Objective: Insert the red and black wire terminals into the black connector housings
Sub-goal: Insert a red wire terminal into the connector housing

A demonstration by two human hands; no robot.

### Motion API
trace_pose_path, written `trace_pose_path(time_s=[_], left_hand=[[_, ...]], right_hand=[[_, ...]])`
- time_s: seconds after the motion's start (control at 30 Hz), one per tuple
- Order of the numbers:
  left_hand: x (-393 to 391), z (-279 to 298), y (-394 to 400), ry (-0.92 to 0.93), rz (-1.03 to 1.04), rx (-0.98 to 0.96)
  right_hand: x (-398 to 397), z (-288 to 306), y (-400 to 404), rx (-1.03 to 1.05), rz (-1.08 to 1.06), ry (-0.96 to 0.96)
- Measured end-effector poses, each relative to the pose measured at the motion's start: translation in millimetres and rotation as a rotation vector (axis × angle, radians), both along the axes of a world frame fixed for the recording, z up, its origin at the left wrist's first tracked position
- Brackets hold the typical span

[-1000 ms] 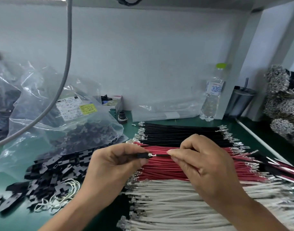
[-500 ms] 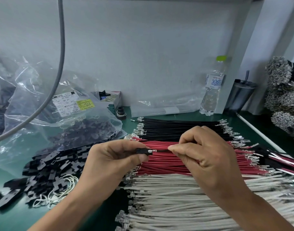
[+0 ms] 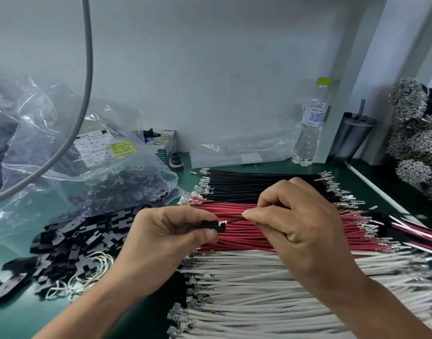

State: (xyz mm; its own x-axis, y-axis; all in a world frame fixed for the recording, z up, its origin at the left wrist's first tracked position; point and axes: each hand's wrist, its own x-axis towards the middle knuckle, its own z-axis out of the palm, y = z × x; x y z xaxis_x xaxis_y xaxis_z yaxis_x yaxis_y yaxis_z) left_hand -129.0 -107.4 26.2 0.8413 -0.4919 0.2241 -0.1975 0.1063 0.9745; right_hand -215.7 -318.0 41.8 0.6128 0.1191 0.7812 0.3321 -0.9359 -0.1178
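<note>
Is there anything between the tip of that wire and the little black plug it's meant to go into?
Nothing visible. The left hand holds the housing, the right hand pinches the black wire, and the metal terminal sits right at the housing's opening, above the red wires.

White printed label (image 3: 95, 149) on the clear plastic bag of black parts (image 3: 107, 182), bench left: partly legible, "B001-03", "MC20260626", "70-58320300"; rest blurred. Yellow sticker (image 3: 124, 148) beside it: handwriting, unreadable. Clear plastic water bottle with green cap (image 3: 311, 128), bench rear edge: blue character "水" on its label; other print too small.
</note>
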Motion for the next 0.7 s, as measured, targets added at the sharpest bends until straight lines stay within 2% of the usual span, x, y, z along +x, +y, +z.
trace_pose_path(time_s=[0.13,0.3,0.43,0.7], left_hand=[[1,0,3,0.037,-0.016,-0.014],[-1,-2,-1,-0.086,0.045,0.048],[-1,1,-2,-0.075,0.036,0.026],[-1,-1,0,-0.127,0.062,0.032]], right_hand=[[1,-7,6,0.226,0.067,0.089],[4,-10,13,0.156,0.047,0.122],[5,-10,9,0.242,0.071,0.206],[11,-11,19,0.219,0.082,0.14]])
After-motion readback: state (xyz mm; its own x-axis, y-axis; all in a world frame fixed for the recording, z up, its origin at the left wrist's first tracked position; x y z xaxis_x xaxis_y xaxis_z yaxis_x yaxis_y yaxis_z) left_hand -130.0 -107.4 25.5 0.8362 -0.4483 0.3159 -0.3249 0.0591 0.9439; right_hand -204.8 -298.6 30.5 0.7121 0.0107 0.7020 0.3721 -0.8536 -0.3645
